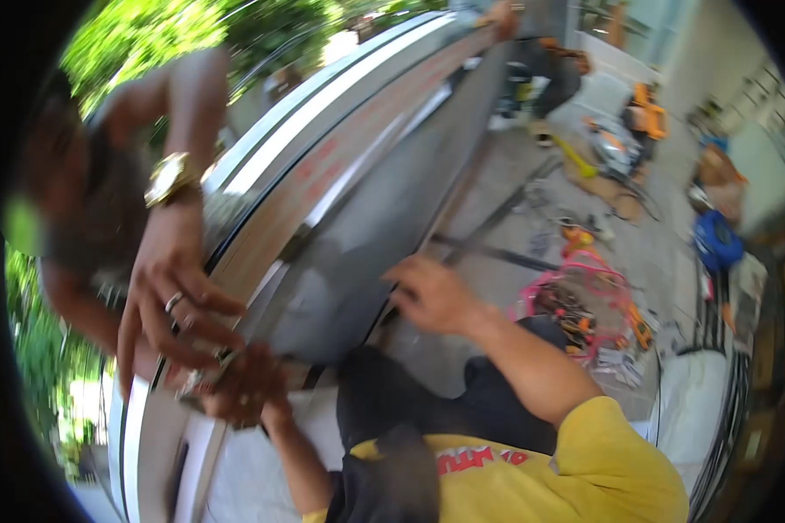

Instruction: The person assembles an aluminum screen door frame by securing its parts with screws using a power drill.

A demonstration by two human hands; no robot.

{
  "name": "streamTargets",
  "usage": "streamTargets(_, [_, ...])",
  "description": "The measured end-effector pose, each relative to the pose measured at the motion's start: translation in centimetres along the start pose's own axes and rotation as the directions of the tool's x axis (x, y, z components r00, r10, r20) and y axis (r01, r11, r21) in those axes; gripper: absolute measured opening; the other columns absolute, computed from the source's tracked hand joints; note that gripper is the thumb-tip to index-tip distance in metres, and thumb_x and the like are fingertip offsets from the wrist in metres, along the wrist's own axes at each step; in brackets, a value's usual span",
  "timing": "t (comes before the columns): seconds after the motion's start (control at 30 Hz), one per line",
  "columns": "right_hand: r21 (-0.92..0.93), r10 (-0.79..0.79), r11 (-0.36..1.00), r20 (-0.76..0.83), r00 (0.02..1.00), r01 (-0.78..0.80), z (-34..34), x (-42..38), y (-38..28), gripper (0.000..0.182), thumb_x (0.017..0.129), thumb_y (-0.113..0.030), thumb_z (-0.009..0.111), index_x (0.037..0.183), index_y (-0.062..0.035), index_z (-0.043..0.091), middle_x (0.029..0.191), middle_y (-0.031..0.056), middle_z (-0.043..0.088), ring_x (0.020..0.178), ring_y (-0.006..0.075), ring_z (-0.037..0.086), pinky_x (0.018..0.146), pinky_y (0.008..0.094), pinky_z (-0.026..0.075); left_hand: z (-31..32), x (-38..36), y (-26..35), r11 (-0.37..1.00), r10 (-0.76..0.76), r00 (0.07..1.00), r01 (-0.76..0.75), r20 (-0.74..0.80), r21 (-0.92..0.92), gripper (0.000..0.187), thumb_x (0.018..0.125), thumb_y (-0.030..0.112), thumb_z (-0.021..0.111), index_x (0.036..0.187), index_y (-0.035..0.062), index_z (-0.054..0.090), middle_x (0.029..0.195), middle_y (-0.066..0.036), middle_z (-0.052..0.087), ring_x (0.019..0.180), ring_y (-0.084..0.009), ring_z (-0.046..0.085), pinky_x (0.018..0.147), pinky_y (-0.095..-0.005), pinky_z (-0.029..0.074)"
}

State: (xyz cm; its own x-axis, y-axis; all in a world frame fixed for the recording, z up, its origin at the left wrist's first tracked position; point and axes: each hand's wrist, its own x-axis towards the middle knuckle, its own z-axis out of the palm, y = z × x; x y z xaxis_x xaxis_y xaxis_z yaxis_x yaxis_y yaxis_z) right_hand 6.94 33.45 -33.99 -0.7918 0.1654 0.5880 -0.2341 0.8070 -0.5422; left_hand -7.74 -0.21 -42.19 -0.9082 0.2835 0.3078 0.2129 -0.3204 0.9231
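Observation:
My left hand (275,410) is low on the left beside a long framed panel (366,227). Its fingers are blurred and mixed up with a co-worker's hands, so what it holds cannot be made out. The co-worker's hand with a ring and a gold watch (173,179) hangs down just above it, fingers spread. A small metallic object (205,382) shows among these hands. My right hand (432,292), loosely bent and holding nothing visible, is raised near the lower right edge of the grey panel.
Another person's hand (501,19) is at the frame's far end. On the floor lie a pink-rimmed container (615,281) of small tools, orange tools (645,112), a yellow-handled tool (576,157) and metal bars (506,254). A blue object (718,241) stands at right.

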Motion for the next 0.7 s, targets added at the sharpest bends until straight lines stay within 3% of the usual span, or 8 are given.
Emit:
streamTargets(0.03, [0.023, 0.009, 1.000, 0.014, 1.000, -0.009, -0.2, -0.1, 0.1, 0.030, 0.081, -0.012, 0.068, 0.109, -0.0023, 0.064, 0.101, 0.0178, 0.062, 0.095, 0.0371, 0.061, 0.083, 0.0435, 0.051, 1.2, 0.9, -0.9, 0.999, -0.001, 0.999, 0.003, 0.055, -0.035, 0.045, 0.101, 0.021, 0.041, 0.141, 0.0027, 0.048, 0.140, -0.009, 0.055, 0.128, -0.0182, 0.051, 0.110, -0.0322, 0.040])
streamTargets(0.1, [0.015, 0.029, 0.999, 0.007, 1.000, -0.029, -0.9, -0.3, 0.2, 0.030, 0.081, -0.012, 0.068, 0.109, -0.0024, 0.064, 0.102, 0.0176, 0.062, 0.094, 0.0369, 0.062, 0.082, 0.0433, 0.051, 1.7, 1.6, -0.5, 0.869, 0.257, 0.941, -0.324, 0.219, 0.373, 0.047, 0.101, 0.018, 0.042, 0.146, 0.0029, 0.041, 0.147, -0.010, 0.047, 0.134, -0.0200, 0.044, 0.109, -0.0334, 0.040])
streamTargets(0.17, [0.061, 0.019, 0.998, 0.033, 0.999, -0.021, -0.5, 0.0, -0.3, 0.030, 0.081, -0.012, 0.068, 0.109, -0.0025, 0.063, 0.102, 0.0175, 0.062, 0.094, 0.0366, 0.062, 0.082, 0.0432, 0.051, 0.5, 1.2, 0.9, 0.455, 0.404, 0.810, -0.581, 0.424, 0.675, 0.051, 0.101, 0.014, 0.043, 0.151, 0.0031, 0.034, 0.154, -0.010, 0.040, 0.140, -0.0217, 0.038, 0.108, -0.0346, 0.040])
streamTargets(0.37, [-0.034, 0.064, 0.998, 0.099, 0.993, -0.061, -0.8, 0.1, -0.5, 0.028, 0.081, -0.012, 0.068, 0.108, -0.0026, 0.065, 0.104, 0.0179, 0.063, 0.095, 0.0362, 0.063, 0.083, 0.0434, 0.051, -4.0, 1.4, -3.3, 0.656, 0.345, 0.935, -0.307, 0.088, 0.689, 0.043, 0.092, 0.009, 0.050, 0.133, -0.0022, 0.053, 0.134, -0.010, 0.061, 0.120, -0.0153, 0.059, 0.103, -0.0305, 0.048])
streamTargets(0.5, [0.077, 0.179, 0.977, 0.189, 0.965, -0.197, -0.8, 0.7, -1.6, 0.029, 0.083, -0.008, 0.068, 0.111, -0.0012, 0.064, 0.110, 0.0195, 0.063, 0.095, 0.0378, 0.064, 0.085, 0.0424, 0.052, 3.2, 1.2, 2.2, 0.719, 0.167, 0.876, -0.423, 0.453, 0.551, 0.047, 0.104, 0.021, 0.037, 0.148, 0.0031, 0.039, 0.147, -0.005, 0.050, 0.130, -0.0135, 0.051, 0.090, -0.0210, 0.046])
streamTargets(0.6, [0.050, 0.130, 0.989, 0.184, 0.974, -0.142, -0.7, 0.7, -2.1, 0.031, 0.083, -0.007, 0.068, 0.113, -0.0007, 0.063, 0.111, 0.0197, 0.062, 0.099, 0.0385, 0.063, 0.085, 0.0424, 0.052, 4.6, 1.6, 2.9, 0.809, 0.293, 0.871, -0.446, 0.395, 0.384, 0.044, 0.101, 0.006, 0.045, 0.145, 0.0018, 0.044, 0.138, -0.004, 0.056, 0.123, -0.0097, 0.054, 0.093, -0.0201, 0.048])
streamTargets(0.67, [0.034, 0.118, 0.991, 0.177, 0.977, -0.126, -0.5, 0.5, -2.0, 0.032, 0.083, -0.006, 0.068, 0.114, -0.0010, 0.063, 0.111, 0.0199, 0.062, 0.100, 0.0388, 0.063, 0.086, 0.0426, 0.051, 4.2, 2.0, 1.5, 0.654, 0.390, 0.809, -0.579, 0.439, 0.487, 0.043, 0.096, -0.002, 0.050, 0.139, 0.0007, 0.050, 0.133, -0.004, 0.060, 0.122, -0.0069, 0.054, 0.089, -0.0167, 0.049])
streamTargets(0.7, [0.038, 0.100, 0.993, 0.170, 0.980, -0.108, -0.2, 0.5, -2.0, 0.032, 0.083, -0.006, 0.068, 0.115, -0.0013, 0.063, 0.111, 0.0200, 0.062, 0.101, 0.0391, 0.062, 0.086, 0.0428, 0.051, 4.3, 2.0, 1.3, 0.464, 0.462, 0.763, -0.642, 0.451, 0.611, 0.044, 0.096, -0.002, 0.050, 0.140, 0.0008, 0.049, 0.132, -0.004, 0.061, 0.121, -0.0057, 0.054, 0.087, -0.0158, 0.049])
